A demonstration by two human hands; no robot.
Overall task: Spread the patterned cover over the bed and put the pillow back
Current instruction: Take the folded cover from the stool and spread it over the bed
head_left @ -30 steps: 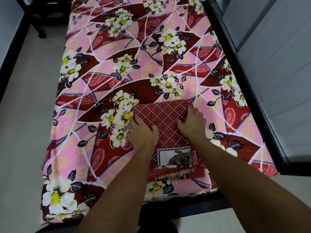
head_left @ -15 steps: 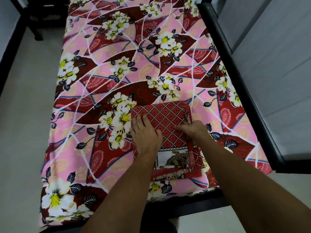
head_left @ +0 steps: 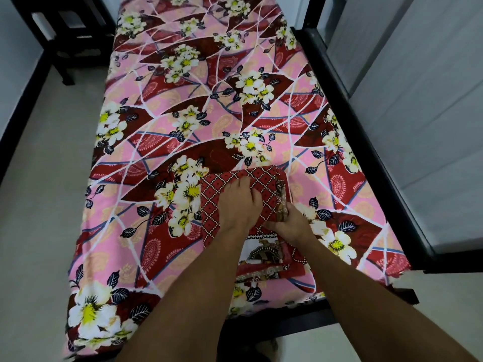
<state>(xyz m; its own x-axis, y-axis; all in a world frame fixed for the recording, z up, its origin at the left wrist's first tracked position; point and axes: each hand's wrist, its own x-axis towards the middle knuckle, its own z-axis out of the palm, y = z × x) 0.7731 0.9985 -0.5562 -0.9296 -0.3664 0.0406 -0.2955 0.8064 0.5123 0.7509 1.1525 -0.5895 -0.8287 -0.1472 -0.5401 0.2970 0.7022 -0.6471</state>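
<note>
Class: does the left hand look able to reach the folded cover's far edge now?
Probably yes: the left hand rests on the folded cover, fingertips near that edge, nothing lying between.

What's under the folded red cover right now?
The cover lies on the floral sheet, which shows all round it. Whatever is directly beneath is hidden by its folds.

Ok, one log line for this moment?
folded cover: on floral sheet, not yet spread | left hand: flat on it | right hand: grips its right edge | pillow: not in view
</note>
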